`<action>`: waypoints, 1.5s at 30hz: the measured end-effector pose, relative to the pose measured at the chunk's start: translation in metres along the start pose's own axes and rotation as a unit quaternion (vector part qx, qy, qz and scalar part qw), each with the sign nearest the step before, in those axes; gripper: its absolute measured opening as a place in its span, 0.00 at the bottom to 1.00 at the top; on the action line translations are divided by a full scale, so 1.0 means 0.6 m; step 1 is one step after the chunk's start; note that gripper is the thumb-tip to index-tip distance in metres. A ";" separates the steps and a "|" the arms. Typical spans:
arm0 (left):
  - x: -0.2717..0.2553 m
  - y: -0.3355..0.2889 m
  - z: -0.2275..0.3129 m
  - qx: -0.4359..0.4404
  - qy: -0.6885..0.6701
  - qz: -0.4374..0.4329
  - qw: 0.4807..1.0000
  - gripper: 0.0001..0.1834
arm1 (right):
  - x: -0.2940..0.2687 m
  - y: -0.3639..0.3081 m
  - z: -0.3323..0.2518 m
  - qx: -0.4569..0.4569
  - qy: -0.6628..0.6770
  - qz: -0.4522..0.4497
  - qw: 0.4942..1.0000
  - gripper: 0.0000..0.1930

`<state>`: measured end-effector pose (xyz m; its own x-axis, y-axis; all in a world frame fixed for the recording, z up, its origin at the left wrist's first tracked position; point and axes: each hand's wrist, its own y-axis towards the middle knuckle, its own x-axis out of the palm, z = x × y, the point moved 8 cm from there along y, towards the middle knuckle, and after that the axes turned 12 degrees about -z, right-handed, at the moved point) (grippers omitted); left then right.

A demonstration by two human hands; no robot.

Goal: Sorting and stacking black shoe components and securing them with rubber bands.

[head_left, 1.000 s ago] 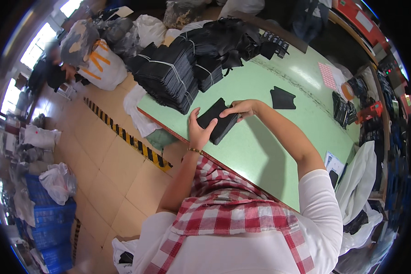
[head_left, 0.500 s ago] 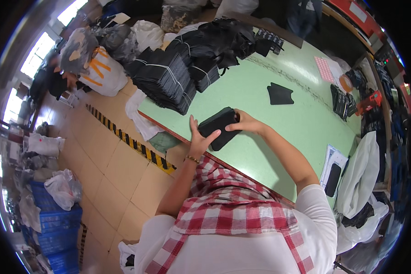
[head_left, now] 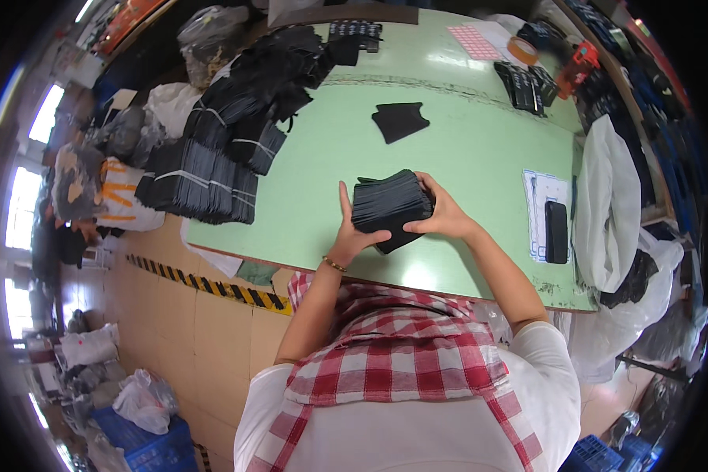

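Between my two hands is a thick stack of black cut pieces (head_left: 392, 198), its layered edges turned up to view, close to the near edge of the table. My left hand (head_left: 355, 234) holds the stack's left side, its thumb along the lower front and its index finger stretched upward. On the right side, my right hand (head_left: 442, 214) grips the stack with fingers wrapped behind and thumb on the front. A few loose black pieces (head_left: 400, 122) with a notched edge lie flat beyond the stack.
Bundles of black pieces (head_left: 200, 177) tied with white bands cover the table's left side. On the green tabletop (head_left: 464, 141) at right lie papers (head_left: 536, 216) and a black phone (head_left: 556, 232). Tape (head_left: 522, 51) and a red tool (head_left: 578, 69) sit far right. White plastic (head_left: 606, 212) hangs alongside.
My view has swung, so the table sits squarer before me. The stack has been tilted in my hands, and its layered edges now show instead of the flat top face.
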<state>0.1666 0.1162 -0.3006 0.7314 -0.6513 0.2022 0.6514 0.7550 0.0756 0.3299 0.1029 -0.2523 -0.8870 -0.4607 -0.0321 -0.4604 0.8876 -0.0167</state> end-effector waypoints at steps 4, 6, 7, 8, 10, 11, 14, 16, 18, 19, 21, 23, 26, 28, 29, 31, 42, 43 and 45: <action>0.035 0.011 0.023 0.110 -0.319 -0.150 0.929 0.57 | 0.001 -0.037 -0.096 -0.041 -0.251 0.052 0.966 0.48; 0.036 0.025 0.043 0.054 -0.312 -0.093 0.944 0.58 | -0.002 -0.052 -0.132 -0.060 -0.313 0.057 0.946 0.48; 0.031 0.035 0.050 0.032 -0.324 -0.059 0.944 0.59 | -0.001 -0.055 -0.133 -0.050 -0.220 0.030 0.974 0.48; 0.021 0.042 0.049 0.009 -0.336 -0.025 0.941 0.60 | 0.001 -0.057 -0.133 -0.039 -0.124 0.003 0.992 0.49; 0.041 0.047 0.051 -0.020 -0.402 -0.091 0.911 0.60 | -0.001 -0.052 -0.135 -0.058 -0.037 -0.027 0.997 0.46; 0.041 0.040 0.036 -0.060 -0.406 -0.043 0.911 0.60 | -0.009 -0.049 -0.110 -0.034 0.036 -0.018 0.999 0.44; 0.067 0.034 0.028 -0.020 -0.435 -0.090 0.896 0.52 | -0.044 -0.043 -0.045 -0.027 0.107 0.020 0.994 0.39; 0.073 0.036 0.040 -0.026 -0.140 -0.016 0.990 0.46 | -0.051 -0.042 0.007 0.078 0.147 0.046 0.985 0.38; 0.043 0.041 -0.025 -0.016 -0.105 -0.032 0.994 0.41 | -0.050 -0.045 0.039 0.089 0.137 0.062 0.985 0.38; 0.051 0.043 -0.025 -0.035 -0.046 -0.021 0.998 0.42 | -0.048 -0.047 0.040 0.056 0.110 0.059 0.991 0.40; 0.044 0.037 -0.023 -0.034 0.027 -0.001 0.999 0.44 | -0.039 -0.047 0.029 0.006 0.075 0.039 0.996 0.43; 0.065 0.031 0.017 -0.003 0.133 0.011 0.991 0.43 | -0.045 -0.056 0.039 -0.003 0.042 0.019 0.999 0.47; 0.053 0.017 0.002 0.005 0.261 0.011 0.965 0.47 | -0.043 -0.064 0.058 -0.015 -0.057 -0.001 0.998 0.50; 0.053 0.012 -0.001 0.008 0.333 0.010 0.943 0.49 | -0.036 -0.065 0.086 -0.006 -0.121 -0.012 0.993 0.52; 0.064 0.013 -0.004 0.032 0.358 0.011 0.933 0.50 | -0.043 -0.077 0.098 -0.004 -0.136 -0.002 0.991 0.53; 0.072 0.016 -0.010 0.065 0.359 0.008 0.931 0.54 | -0.040 -0.079 0.088 -0.008 -0.103 -0.011 0.995 0.58; 0.110 0.040 -0.006 0.061 0.392 -0.040 0.917 0.56 | -0.046 -0.102 0.087 -0.045 -0.100 0.027 0.994 0.65; 0.118 0.038 0.005 0.071 0.430 -0.056 0.898 0.56 | -0.039 -0.102 0.088 -0.054 -0.127 0.025 0.990 0.64; 0.086 0.022 -0.006 0.026 0.396 -0.025 0.918 0.52 | -0.055 -0.117 0.068 -0.050 -0.162 0.053 0.984 0.63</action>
<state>0.2137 0.0921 -0.2929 0.6316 -0.5216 -0.5736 0.6931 0.7114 0.1162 0.3930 0.0560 -0.2909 -0.8799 -0.3266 -0.3453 -0.3809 0.9190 0.1015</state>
